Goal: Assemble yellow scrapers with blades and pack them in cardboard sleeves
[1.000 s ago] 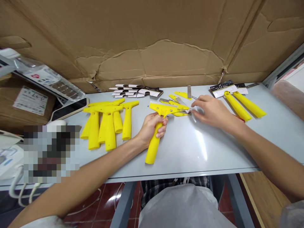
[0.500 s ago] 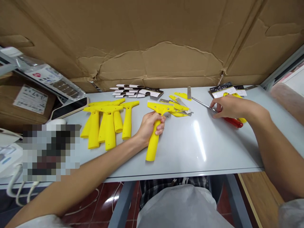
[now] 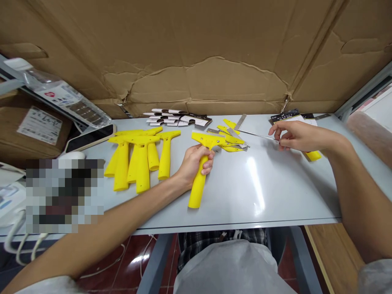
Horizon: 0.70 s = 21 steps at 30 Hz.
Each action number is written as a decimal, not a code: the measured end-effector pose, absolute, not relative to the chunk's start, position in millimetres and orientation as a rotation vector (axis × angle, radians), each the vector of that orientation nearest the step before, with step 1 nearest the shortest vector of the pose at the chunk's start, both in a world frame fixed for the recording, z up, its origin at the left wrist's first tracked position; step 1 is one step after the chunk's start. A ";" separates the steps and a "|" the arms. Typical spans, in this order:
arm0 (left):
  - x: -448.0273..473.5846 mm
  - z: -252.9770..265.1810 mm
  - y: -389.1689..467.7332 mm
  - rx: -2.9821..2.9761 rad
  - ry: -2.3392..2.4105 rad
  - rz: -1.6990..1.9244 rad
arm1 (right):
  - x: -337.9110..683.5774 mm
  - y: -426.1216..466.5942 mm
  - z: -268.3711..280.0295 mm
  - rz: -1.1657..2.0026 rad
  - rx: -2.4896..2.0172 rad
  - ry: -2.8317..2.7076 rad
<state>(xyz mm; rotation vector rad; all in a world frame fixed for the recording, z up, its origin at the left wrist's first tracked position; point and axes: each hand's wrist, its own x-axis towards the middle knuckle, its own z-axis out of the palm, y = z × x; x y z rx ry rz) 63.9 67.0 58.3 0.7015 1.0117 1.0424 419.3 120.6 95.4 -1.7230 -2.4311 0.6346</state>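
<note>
Your left hand (image 3: 196, 161) clamps its fingers around a yellow scraper (image 3: 197, 190), its head just beyond them; your right hand (image 3: 298, 135) closes its fingers on a screwdriver (image 3: 259, 135), shaft extending from them toward yellow pieces (image 3: 233, 139).

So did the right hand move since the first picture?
Yes: the right hand moved to the right, farther from the stack of cards, which stayed put.

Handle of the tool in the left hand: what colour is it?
The handle is plain yellow, seen in the head view.
</note>
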 end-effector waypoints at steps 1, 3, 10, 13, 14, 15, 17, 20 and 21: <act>63.9 58.4 67.1 0.701 1.012 1.044 | 417.4 118.6 101.0 0.787 -1.683 -2.418; 63.8 58.5 67.4 0.702 1.012 1.048 | 413.7 115.0 109.8 0.990 -1.610 -2.358; 63.9 59.2 67.6 0.704 1.009 1.052 | 395.4 102.9 110.2 1.052 -1.441 -2.113; 64.1 59.4 67.6 0.697 1.018 1.044 | 382.8 95.4 106.3 0.981 -1.247 -1.905; 64.0 59.2 67.7 0.699 1.021 1.042 | 379.5 93.8 105.1 0.960 -1.207 -1.845; 63.8 58.8 67.9 0.701 1.023 1.040 | 377.2 93.1 103.8 0.951 -1.183 -1.810; 63.4 57.9 68.3 0.702 1.026 1.040 | 375.3 94.6 100.7 0.956 -1.175 -1.822; 62.9 56.7 68.7 0.698 1.031 1.041 | 376.5 101.6 96.0 0.935 -1.267 -2.006; 62.8 56.6 68.8 0.697 1.033 1.042 | 377.1 103.9 95.0 0.896 -1.315 -2.083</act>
